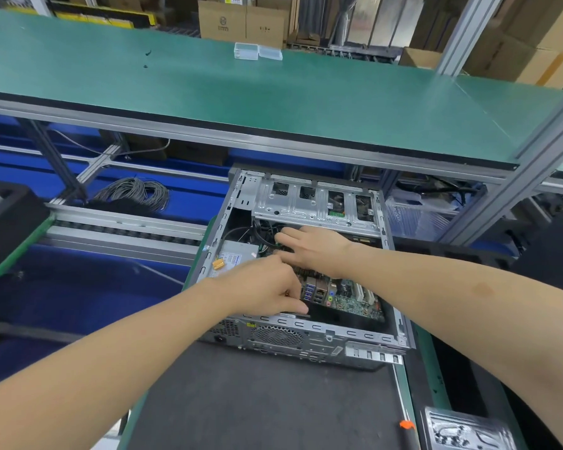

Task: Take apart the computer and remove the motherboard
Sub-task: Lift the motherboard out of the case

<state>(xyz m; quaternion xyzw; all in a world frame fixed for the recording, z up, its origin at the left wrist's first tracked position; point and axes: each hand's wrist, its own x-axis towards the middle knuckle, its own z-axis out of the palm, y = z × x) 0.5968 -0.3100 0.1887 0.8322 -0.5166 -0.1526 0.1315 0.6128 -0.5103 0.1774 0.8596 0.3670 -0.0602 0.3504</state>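
The computer case lies open on a dark mat on the bench, its rear panel with the fan grille toward the camera. Inside it, the green motherboard sits on the floor of the case at the near right, with its port block beside the rear wall. A grey power supply with a white label fills the left part of the case. A metal drive cage spans the far end, and black cables run beneath it.

Both hands reach into the case. The left hand is over the port block, fingers curled and thumb lying along the rear rim; whether it grips anything I cannot tell. The right hand lies farther in, fingers stretched out loosely toward the cables, their tips partly hidden behind the left hand.

At the near right a grey tray holds a clear plastic bag, and an orange-tipped tool lies just beside it. Two clear plastic boxes stand on the green shelf above; their contents are not discernible.
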